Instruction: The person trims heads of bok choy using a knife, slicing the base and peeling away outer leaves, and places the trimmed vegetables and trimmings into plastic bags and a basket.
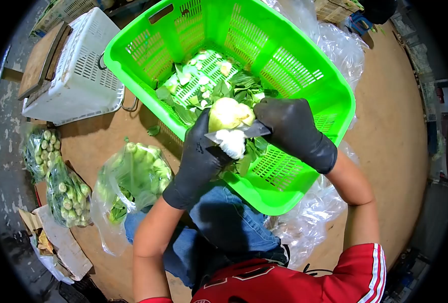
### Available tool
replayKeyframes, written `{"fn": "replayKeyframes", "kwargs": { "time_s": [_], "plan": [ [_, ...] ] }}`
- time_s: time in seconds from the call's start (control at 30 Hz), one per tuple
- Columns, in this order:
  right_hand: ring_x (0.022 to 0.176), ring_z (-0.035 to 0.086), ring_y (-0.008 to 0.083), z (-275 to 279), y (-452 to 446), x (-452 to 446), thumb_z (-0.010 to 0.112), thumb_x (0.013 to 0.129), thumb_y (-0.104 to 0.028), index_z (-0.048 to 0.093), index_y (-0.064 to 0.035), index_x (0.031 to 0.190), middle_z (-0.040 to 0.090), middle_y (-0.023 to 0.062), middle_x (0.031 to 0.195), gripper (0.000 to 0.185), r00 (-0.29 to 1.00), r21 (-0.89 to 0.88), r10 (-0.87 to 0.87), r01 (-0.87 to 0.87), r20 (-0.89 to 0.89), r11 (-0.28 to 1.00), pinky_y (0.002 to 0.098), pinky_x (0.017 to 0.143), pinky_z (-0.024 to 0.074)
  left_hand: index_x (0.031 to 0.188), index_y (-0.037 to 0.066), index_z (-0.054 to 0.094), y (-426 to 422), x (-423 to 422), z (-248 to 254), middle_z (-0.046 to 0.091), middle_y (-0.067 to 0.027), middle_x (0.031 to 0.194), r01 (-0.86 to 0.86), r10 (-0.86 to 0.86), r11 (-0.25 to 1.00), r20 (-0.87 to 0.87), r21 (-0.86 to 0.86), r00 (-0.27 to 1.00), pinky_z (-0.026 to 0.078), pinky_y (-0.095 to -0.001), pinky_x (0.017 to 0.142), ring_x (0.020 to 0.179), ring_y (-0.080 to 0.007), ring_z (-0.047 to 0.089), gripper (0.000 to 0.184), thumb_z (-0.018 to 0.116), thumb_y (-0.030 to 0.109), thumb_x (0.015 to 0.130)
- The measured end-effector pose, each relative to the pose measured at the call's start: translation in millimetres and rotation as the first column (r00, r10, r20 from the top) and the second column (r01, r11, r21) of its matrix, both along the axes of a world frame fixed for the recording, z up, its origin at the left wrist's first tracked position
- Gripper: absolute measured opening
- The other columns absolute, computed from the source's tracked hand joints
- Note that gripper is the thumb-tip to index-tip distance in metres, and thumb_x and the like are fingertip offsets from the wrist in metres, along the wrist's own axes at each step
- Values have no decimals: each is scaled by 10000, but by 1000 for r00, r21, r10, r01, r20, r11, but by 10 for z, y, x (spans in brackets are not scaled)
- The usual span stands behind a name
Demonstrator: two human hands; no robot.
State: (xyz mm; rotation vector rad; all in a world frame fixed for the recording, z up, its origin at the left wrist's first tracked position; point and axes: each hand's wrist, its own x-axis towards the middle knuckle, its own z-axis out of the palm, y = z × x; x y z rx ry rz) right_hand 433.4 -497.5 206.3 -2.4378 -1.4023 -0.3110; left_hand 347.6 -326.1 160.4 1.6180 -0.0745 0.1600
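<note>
Over a large green basket [335, 96], my left hand [201, 151] in a black glove is wrapped round a pale green leafy vegetable [229, 113], its white cut base showing. My right hand [292, 126], also gloved in black, is closed on a knife, partly hidden by the fingers. The knife blade [256, 130] lies across the vegetable near the white base. Cut leaves [234, 86] and white trimmed pieces [203, 80] lie in the bottom of the basket.
At the left stand a white crate [90, 76] with a wooden board [42, 60] on top and several bags of green vegetables [135, 171]. Flattened cardboard [64, 242] lies at the lower left. Clear plastic sheeting [310, 222] lies beside the basket.
</note>
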Motion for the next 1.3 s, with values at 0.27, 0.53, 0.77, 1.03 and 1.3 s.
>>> {"fn": "replayKeyframes", "kwargs": {
  "time_s": [0.27, 0.53, 0.77, 1.03, 1.3],
  "plan": [
    [574, 607, 199, -1067, -896, 895, 616, 784, -212, 642, 7, 835, 635, 128, 665, 227, 544, -356, -558, 438, -627, 826, 351, 561, 474, 1254, -11, 373, -143, -34, 144, 559, -121, 1081, 76, -100, 976, -112, -202, 989, 457, -326, 850, 970, -201, 564, 776, 805, 198, 644],
    [1056, 534, 197, -104, -236, 176, 771, 695, -245, 437, 42, 1237, 546, 149, 1155, 698, 634, 374, 165, 210, -755, 904, 322, 886, 448, 1188, -2, 451, -274, 273, -4, 555, -88, 1082, 84, -89, 952, -5, -293, 996, 417, -292, 860, 981, -159, 527, 461, 619, 271, 857],
    [776, 638, 275, -113, -306, 313, 775, 655, -257, 567, -35, 1070, 630, 149, 874, 515, 899, 68, -212, 257, -384, 964, 340, 678, 504, 990, 0, 528, -151, 442, -174, 571, -75, 915, -29, 22, 987, -43, -158, 999, 443, -291, 764, 851, -150, 552, 310, 691, 175, 793],
    [922, 566, 174, -54, -210, 357, 749, 715, -342, 494, 58, 1165, 600, 132, 1047, 654, 468, 122, -46, 322, -883, 939, 305, 831, 448, 1005, -24, 520, -179, 428, -181, 576, -123, 921, -93, 92, 996, -83, -13, 992, 449, -316, 740, 822, -190, 560, 367, 635, 285, 845],
    [910, 539, 125, -332, -832, 378, 614, 806, -278, 492, 14, 1159, 568, 55, 1033, 474, -108, 179, 297, 588, -949, 789, 268, 799, 461, 1047, -36, 515, 271, 703, -140, 613, -139, 968, -95, 136, 957, -133, 275, 982, 469, -332, 781, 907, -234, 602, 435, 645, 312, 821]
  ]
}}
